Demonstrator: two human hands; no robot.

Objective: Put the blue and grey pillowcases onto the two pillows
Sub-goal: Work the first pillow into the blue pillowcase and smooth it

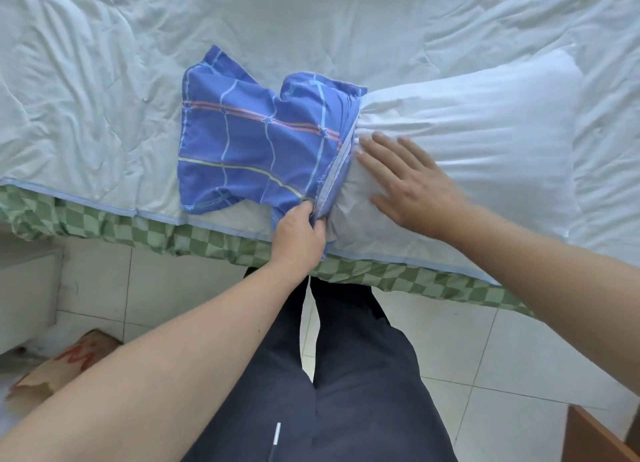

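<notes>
At the centre of the frame, the blue checked pillowcase [256,143] is bunched over the left end of the white pillow [467,143], which is laid on the white quilt [104,63]. Its opening edge is pinched by the left hand [301,233]; the right hand [412,181] is pressed flat, fingers spread, on the pillow.

We see the blue pillowcase [256,143], checked with pale lines and an orange stripe, lying rumpled on the bed with its open end gathered around the left end of the white pillow [485,143]. The pillow lies lengthwise along the bed's near edge, mostly uncovered, its cloth puckered where it enters the case.
</notes>
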